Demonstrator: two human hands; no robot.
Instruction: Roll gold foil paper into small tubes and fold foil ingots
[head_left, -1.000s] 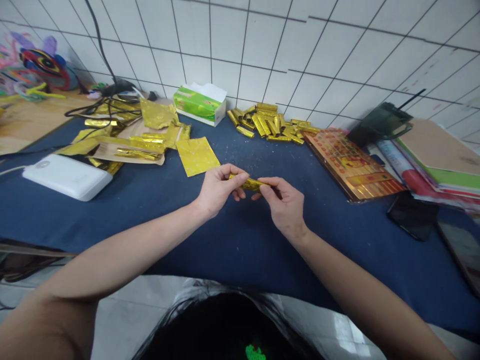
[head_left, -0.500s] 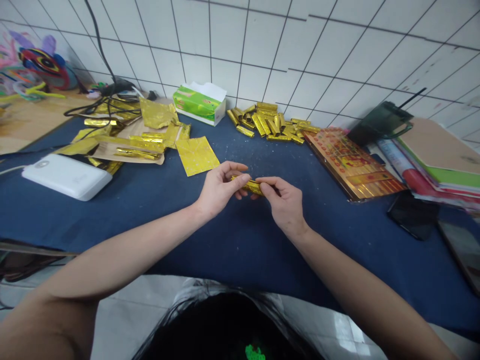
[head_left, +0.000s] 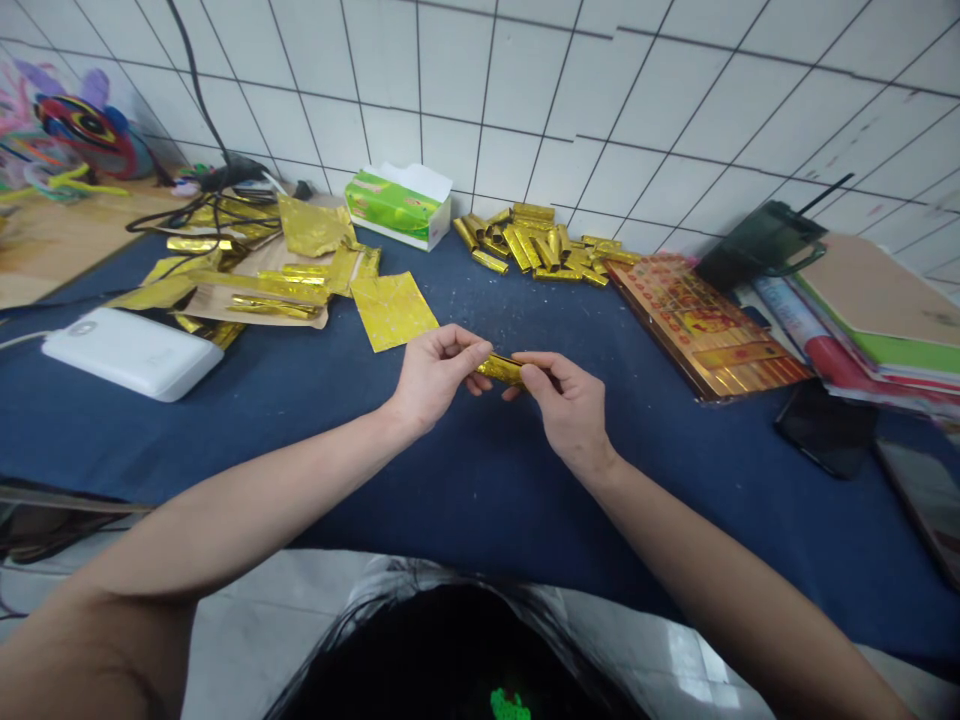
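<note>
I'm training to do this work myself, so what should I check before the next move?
1. Left hand on the gold roll: ok, fingers grip one end.
2. Right hand on the roll: ok, it pinches the other end.
3. Both roll ends in sight: not ok, fingers cover them.
4. Roll's edge stuck down: cannot tell, too small.
5. Pile of gold rolls apart from the hands: ok, it lies near the wall.
6. White power bank away from the hands: ok.
</note>
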